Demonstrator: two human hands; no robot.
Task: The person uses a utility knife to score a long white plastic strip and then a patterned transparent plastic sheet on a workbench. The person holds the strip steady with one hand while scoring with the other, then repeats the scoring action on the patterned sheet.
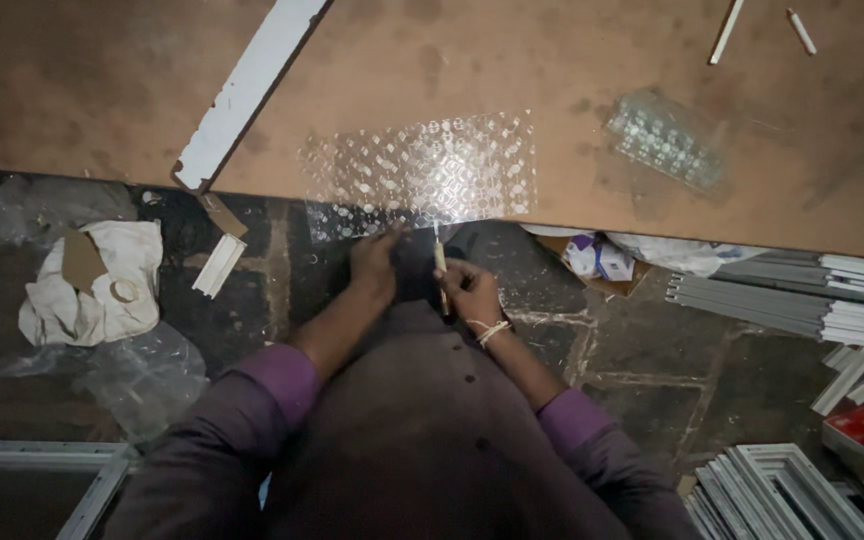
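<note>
Presently the patterned glass sheet (422, 172) lies on the brown table (102, 90), its near edge overhanging. Left hand (375, 262) pins that edge — fingers pressed flat — steadying it, while the right hand (469, 292) has fingers closed around a slim cutting tool (440, 262) held upright at the edge.

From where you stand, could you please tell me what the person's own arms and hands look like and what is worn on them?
Both arms wear purple long sleeves pushed up towards the elbows, so the forearms are bare. The left hand is bare, with no glove, ring or band visible. The right hand is also ungloved, and a pale thread band is tied around its wrist. The light is too dim for finer markings.
</note>
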